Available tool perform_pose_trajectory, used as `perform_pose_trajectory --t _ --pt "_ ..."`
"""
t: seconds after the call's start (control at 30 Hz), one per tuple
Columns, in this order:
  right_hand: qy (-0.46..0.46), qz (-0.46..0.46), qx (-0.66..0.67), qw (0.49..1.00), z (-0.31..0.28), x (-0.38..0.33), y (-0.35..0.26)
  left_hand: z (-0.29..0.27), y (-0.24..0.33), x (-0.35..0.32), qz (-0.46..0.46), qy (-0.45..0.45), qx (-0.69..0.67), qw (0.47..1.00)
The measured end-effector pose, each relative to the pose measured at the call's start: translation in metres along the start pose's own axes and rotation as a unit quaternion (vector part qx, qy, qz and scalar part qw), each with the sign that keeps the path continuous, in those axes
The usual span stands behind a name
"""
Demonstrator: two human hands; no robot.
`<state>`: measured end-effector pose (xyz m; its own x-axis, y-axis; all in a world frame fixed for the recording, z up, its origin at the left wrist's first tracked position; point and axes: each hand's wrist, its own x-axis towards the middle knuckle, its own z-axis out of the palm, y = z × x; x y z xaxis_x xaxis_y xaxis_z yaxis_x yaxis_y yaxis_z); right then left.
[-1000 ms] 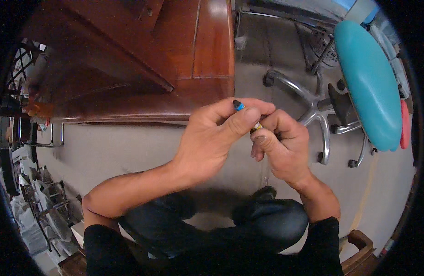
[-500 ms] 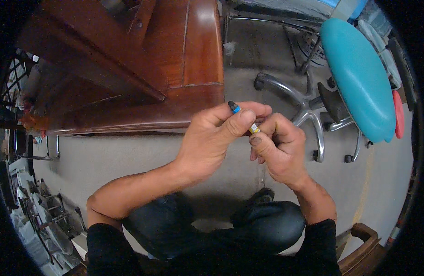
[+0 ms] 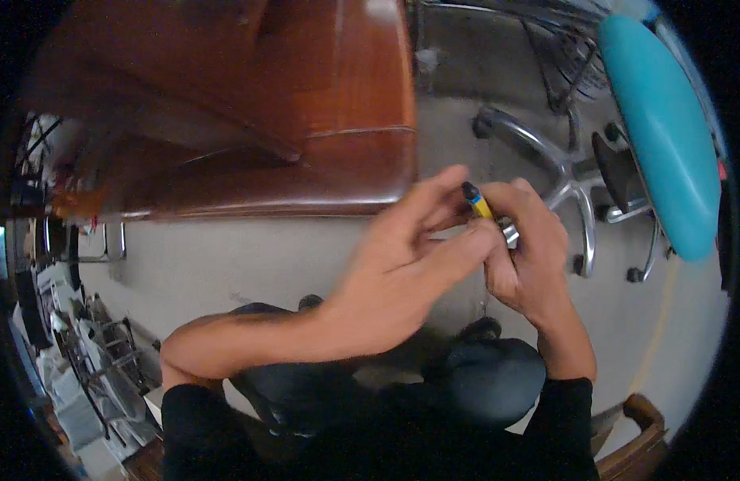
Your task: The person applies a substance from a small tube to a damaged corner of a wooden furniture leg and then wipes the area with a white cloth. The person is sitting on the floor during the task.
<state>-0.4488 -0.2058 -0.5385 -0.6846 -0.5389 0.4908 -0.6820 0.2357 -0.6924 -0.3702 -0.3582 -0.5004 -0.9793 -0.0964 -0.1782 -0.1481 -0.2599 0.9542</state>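
Note:
My right hand [image 3: 534, 252] is closed around a slim yellow tube [image 3: 483, 208] with a blue band and a black tip. The tube slants up and left out of the fingers. A shiny silver piece [image 3: 510, 233] shows between those fingers; whether it belongs to the tube I cannot tell. My left hand [image 3: 410, 264] curves in from the left, its fingers apart from its thumb. Its thumb tip meets the right hand at the tube's lower end, and the left index finger lies beyond the tube, apart from it. Part of the tube is hidden by the hands.
A reddish-brown wooden piece of furniture [image 3: 362, 160] stands ahead and left. At the right is a turquoise padded seat [image 3: 662, 136], near a chrome wheeled base [image 3: 574, 170]. Cluttered racks [image 3: 89, 353] line the left. A wooden armrest [image 3: 646, 413] is at lower right.
Both hands have shifted right in the picture, and the view has moved a little. The left thumb and index finger, which pinched the tube, have parted. The tube now sits in the right hand.

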Motion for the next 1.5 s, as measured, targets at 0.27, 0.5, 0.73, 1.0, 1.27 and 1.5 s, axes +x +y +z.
perform_pose_trajectory --t 0.27,0.5,0.73,1.0,1.27,1.5 --pt "-0.051 0.156 0.195 0.967 0.019 -0.016 0.041 -0.075 0.041 -0.005 0.326 0.029 0.445 0.834" --pt "0.018 0.060 0.246 0.967 0.045 -0.006 0.044 -0.086 0.019 0.021 0.368 0.059 0.576 0.728" --pt "0.061 -0.011 0.260 0.964 0.068 -0.004 0.050 -0.083 0.014 0.021 0.380 0.057 0.574 0.723" --pt "0.105 -0.017 0.262 0.959 0.078 0.004 0.050 -0.084 0.012 0.021 0.389 0.066 0.565 0.725" --pt "0.108 -0.038 0.322 0.940 0.084 -0.007 0.047 -0.082 0.015 0.019 0.382 0.080 0.566 0.726" --pt "0.121 -0.037 0.298 0.946 0.089 0.015 0.060 -0.081 0.010 0.023 0.388 0.088 0.552 0.733"
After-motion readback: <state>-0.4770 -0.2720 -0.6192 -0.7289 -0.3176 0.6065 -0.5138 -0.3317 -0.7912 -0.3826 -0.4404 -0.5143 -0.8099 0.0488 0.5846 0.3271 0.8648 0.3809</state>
